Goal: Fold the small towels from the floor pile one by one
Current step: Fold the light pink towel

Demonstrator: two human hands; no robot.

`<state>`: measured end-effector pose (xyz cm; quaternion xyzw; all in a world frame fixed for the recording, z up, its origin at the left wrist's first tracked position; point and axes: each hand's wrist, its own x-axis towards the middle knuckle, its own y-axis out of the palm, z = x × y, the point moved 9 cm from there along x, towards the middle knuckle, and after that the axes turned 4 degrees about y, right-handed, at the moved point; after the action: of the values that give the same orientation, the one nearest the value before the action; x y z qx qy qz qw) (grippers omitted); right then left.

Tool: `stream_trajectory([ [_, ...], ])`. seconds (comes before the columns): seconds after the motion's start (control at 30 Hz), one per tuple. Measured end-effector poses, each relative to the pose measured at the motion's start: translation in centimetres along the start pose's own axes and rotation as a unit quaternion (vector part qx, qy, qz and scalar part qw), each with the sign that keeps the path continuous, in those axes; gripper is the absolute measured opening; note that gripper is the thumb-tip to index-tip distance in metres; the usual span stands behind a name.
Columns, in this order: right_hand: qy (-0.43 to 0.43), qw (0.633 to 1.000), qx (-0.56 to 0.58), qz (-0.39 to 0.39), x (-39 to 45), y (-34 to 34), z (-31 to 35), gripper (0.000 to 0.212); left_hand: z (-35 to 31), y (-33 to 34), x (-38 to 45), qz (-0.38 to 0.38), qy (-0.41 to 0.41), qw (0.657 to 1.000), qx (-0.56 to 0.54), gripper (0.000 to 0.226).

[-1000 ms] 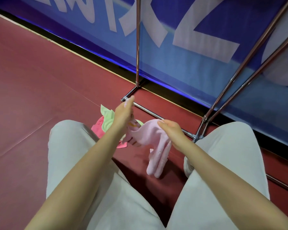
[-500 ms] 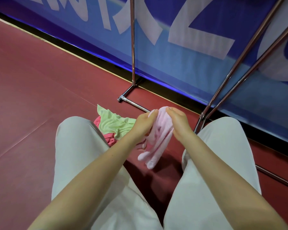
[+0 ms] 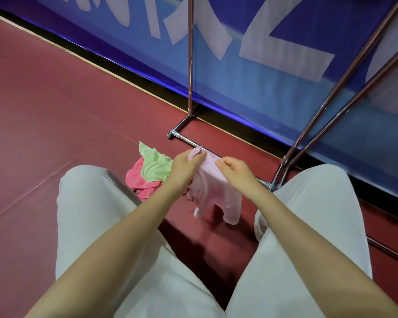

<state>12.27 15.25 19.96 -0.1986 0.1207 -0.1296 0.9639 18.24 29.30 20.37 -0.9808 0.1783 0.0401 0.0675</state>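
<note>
Left hand (image 3: 184, 165) fingers clamped on pale pink towel (image 3: 213, 187) corner; right hand (image 3: 236, 172) fingers pinching its top edge; towel hanging above floor.

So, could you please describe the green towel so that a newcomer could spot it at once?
Start at the chrome rack foot on the red floor, then look toward the person's left knee. There a small pile lies; the green towel is its pale, crumpled top layer, over the darker pink towel.

Pale pink towel (image 3: 213, 180), with a lime green one (image 3: 155, 165) over a hot pink one (image 3: 139, 180). Floor (image 3: 55, 111) is dark red, banner (image 3: 262, 65) blue with white lettering, trousers (image 3: 90, 214) light grey.
</note>
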Motion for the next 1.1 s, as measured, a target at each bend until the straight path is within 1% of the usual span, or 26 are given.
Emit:
stream_trajectory([
  [0.07,-0.029,0.998,-0.039,0.03,-0.4,1.3,0.1,0.037,0.3,-1.2,0.1,-0.024,-0.004,1.0,0.0,0.014],
  [0.13,-0.041,0.995,-0.078,0.044,-0.6,2.2,-0.4,0.04,0.3,-2.7,0.3,-0.066,-0.015,0.998,-0.003,0.016],
  [0.23,-0.026,0.993,-0.101,0.056,-0.5,2.9,-1.6,0.036,1.3,-5.9,0.8,-0.151,-0.073,0.985,-0.051,0.019],
  [0.3,-0.015,0.994,-0.096,0.058,-0.6,3.1,-2.1,0.035,1.9,-8.1,1.0,-0.201,-0.091,0.972,-0.08,0.009],
  [0.37,-0.001,0.995,-0.075,0.061,-0.7,3.1,-2.2,0.037,2.3,-9.7,0.9,-0.241,-0.104,0.958,-0.116,0.032],
  [0.4,0.009,0.996,-0.064,0.063,-0.7,3.0,-2.3,0.038,2.2,-10.3,0.6,-0.255,-0.106,0.952,-0.132,0.04],
  [0.43,0.02,0.996,-0.054,0.065,-0.6,2.8,-2.4,0.038,2.2,-10.7,0.5,-0.264,-0.106,0.948,-0.144,0.044],
  [0.5,0.041,0.996,-0.033,0.065,-0.5,2.5,-2.6,0.036,2.2,-11.4,0.7,-0.273,-0.1,0.944,-0.159,0.042],
  [0.57,0.061,0.996,-0.013,0.062,-0.6,2.4,-2.9,0.032,2.2,-11.6,0.9,-0.271,-0.091,0.945,-0.162,0.039],
  [0.63,0.067,0.996,-0.01,0.05,-0.6,2.3,-3.1,0.034,1.9,-11.7,1.0,-0.262,-0.088,0.951,-0.14,0.034],
  [0.7,0.065,0.997,-0.014,0.029,-0.5,2.0,-2.8,0.028,2.1,-11.6,1.1,-0.236,-0.099,0.961,-0.106,0.019],
  [0.77,0.069,0.998,0.006,0.006,-0.5,1.5,-2.4,0.016,2.8,-11.4,1.3,-0.202,-0.124,0.971,-0.036,0.003],
  [0.83,0.077,0.996,0.045,-0.015,-0.6,1.0,-2.0,0.014,3.4,-11.1,1.4,-0.17,-0.137,0.975,0.047,0.019],
  [0.9,0.077,0.994,0.077,-0.024,-0.9,0.7,-1.5,0.017,3.0,-10.3,1.6,-0.156,-0.118,0.976,0.1,0.032],
  [1.0,0.08,0.991,0.103,-0.02,-1.1,0.7,-0.9,0.018,2.0,-8.0,1.6,-0.129,-0.082,0.985,0.082,0.042],
  [1.1,0.081,0.987,0.136,-0.014,-1.1,0.8,-0.2,0.016,1.2,-5.2,1.0,-0.095,-0.052,0.993,0.05,0.041],
])
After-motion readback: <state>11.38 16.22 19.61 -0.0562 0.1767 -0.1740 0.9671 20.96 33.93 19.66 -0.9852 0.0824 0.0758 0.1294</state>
